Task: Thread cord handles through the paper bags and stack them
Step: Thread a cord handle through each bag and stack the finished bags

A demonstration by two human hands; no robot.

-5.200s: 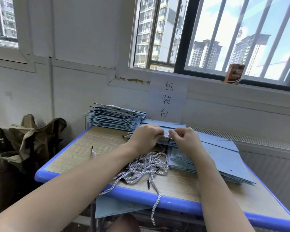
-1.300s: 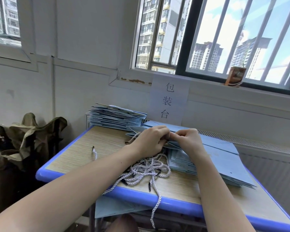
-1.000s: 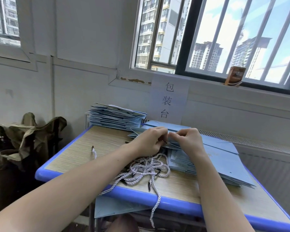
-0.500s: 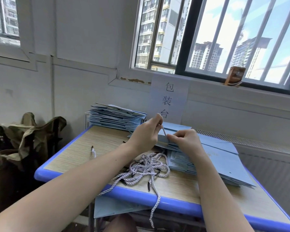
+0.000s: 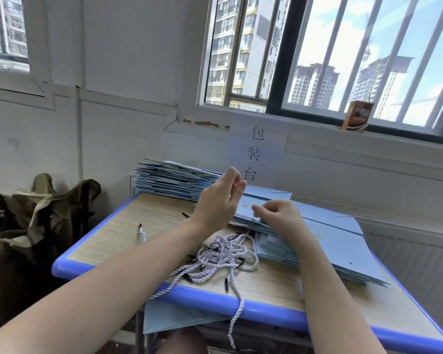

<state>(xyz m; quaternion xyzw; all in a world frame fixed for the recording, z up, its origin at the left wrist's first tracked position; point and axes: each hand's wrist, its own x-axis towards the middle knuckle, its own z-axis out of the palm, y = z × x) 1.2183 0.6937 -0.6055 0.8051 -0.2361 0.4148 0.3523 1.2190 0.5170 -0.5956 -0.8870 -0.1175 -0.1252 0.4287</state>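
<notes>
Blue paper bag (image 5: 264, 204) lies under your right hand (image 5: 279, 215), which pinches its edge. Your left hand (image 5: 219, 200) is lifted, fingers loosely curled; I can't tell if it holds cord.

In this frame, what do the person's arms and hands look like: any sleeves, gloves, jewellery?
Both forearms are bare up to the picture's edge, with no sleeve in view. The left hand and right hand wear no gloves. No watch, bracelet or ring shows on the wrists or fingers.

Pale blue paper bags (image 5: 327, 241), white-and-grey twisted cords (image 5: 225, 256) with black tips, wood-grain surface (image 5: 118, 236) edged bright blue, olive cloth (image 5: 44, 213) at left
</notes>
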